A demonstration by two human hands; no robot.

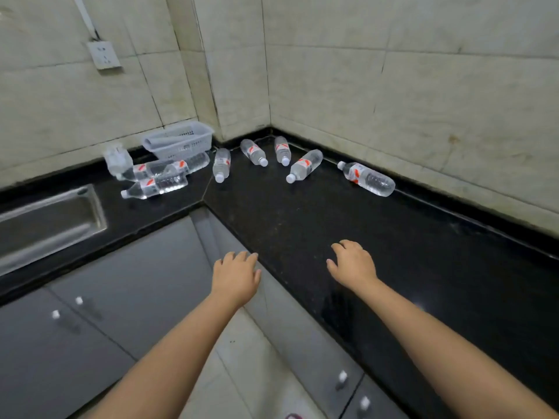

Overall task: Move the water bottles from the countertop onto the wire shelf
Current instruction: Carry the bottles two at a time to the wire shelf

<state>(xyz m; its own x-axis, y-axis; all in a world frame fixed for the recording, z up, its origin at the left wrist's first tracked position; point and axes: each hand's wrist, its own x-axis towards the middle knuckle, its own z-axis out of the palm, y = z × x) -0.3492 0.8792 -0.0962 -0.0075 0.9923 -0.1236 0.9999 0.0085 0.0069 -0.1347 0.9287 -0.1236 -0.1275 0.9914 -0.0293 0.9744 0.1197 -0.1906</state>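
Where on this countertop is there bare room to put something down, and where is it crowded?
Bare: the black countertop between the right hand and the row of lying bottles, plus the stretch right of the far-right bottle. Crowded: the back corner, where bottles pile beside the basket near the sink. The left hand hovers off the edge.

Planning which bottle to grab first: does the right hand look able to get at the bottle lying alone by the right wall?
Probably yes. The right hand is open over the countertop, and only bare counter lies between it and that bottle, which lies apart from the others. It would need a forward reach.
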